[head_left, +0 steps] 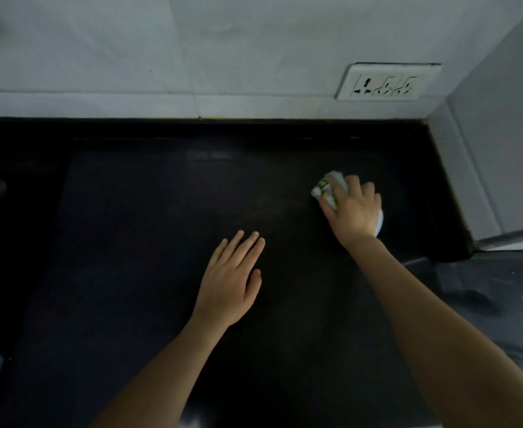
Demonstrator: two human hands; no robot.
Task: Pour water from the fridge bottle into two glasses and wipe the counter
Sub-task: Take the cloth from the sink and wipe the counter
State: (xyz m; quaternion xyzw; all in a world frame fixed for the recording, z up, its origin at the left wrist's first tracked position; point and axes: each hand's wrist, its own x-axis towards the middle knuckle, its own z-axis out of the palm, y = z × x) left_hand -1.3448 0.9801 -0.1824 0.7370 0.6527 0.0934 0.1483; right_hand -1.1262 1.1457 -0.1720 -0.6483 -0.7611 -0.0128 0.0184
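Wiping step: right hand [354,208] grips bunched cloth [328,189] near bench [161,211] far right corner; left hand [232,279] flat, fingers straight. Next: sweep cloth leftward.

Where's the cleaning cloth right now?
In the head view, the cloth is bunched under the right hand on the black counter, right side, below the wall socket.

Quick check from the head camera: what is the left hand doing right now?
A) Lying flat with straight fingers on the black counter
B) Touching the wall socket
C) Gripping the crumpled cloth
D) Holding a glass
A: the left hand lies flat, fingers straight, on the black stone counter, while the right hand grips the crumpled pale printed cloth farther right.
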